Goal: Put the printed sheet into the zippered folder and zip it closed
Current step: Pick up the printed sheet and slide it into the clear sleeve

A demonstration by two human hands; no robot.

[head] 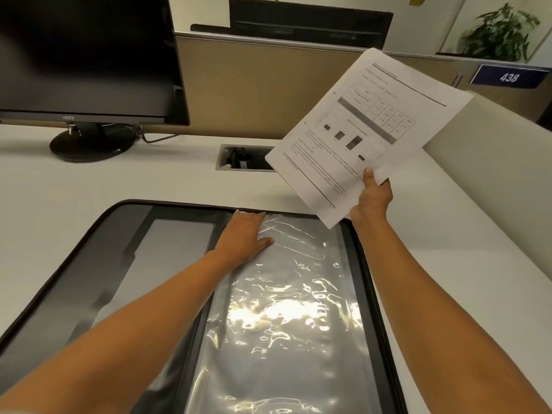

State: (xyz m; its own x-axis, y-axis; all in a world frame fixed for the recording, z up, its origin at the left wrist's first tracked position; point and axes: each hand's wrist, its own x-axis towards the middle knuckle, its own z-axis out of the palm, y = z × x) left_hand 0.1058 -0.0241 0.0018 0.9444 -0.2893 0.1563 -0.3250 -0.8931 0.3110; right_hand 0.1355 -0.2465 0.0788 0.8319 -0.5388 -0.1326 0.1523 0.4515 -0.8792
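Observation:
The black zippered folder [98, 264] lies open flat on the white desk, with shiny clear plastic sleeves [286, 309] on its right half. My left hand [243, 236] rests flat, fingers straight, on the top of the sleeves near the folder's spine. My right hand [373, 198] pinches the lower corner of the printed sheet [367, 127], thumb on top. The sheet is held tilted in the air above the folder's upper right corner, printed side towards me.
A black monitor [86, 61] on a round stand sits at the back left. A cable opening [243, 156] is set in the desk behind the folder. A tan partition [268, 85] runs along the back, with a plant [501, 34] and a blue number sign [507, 76] at right.

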